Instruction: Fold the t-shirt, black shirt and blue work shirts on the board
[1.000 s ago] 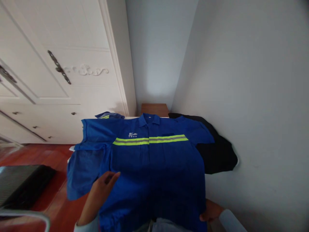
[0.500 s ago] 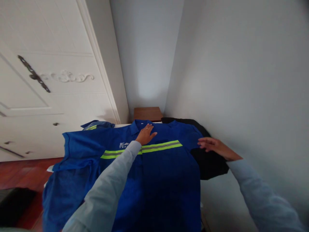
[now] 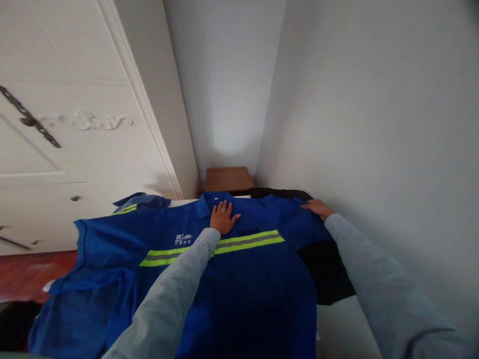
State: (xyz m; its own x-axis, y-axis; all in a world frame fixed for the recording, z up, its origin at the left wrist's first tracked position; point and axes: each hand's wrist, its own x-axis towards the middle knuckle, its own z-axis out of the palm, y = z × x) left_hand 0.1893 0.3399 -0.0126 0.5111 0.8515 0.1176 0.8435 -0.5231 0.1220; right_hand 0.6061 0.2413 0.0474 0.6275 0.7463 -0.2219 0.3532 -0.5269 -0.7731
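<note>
A blue work shirt (image 3: 254, 289) with a yellow-and-grey reflective stripe lies spread front-up on a white surface, collar away from me. My left hand (image 3: 223, 218) rests flat on its chest just below the collar, fingers spread. My right hand (image 3: 316, 207) lies on the shirt's right shoulder near the wall, fingers extended and holding nothing. Both arms wear light grey sleeves.
A black garment (image 3: 329, 271) lies under the shirt's right side against the grey wall (image 3: 374, 124). Another blue garment (image 3: 138, 201) peeks out at the back left. A brown wooden stand (image 3: 227, 178) sits behind the collar. White wardrobe doors (image 3: 67, 149) stand left, over red wooden floor (image 3: 22, 274).
My right hand slid from the black garment's edge up onto the shirt's right shoulder. My left hand stays near the collar. The view shifted slightly right.
</note>
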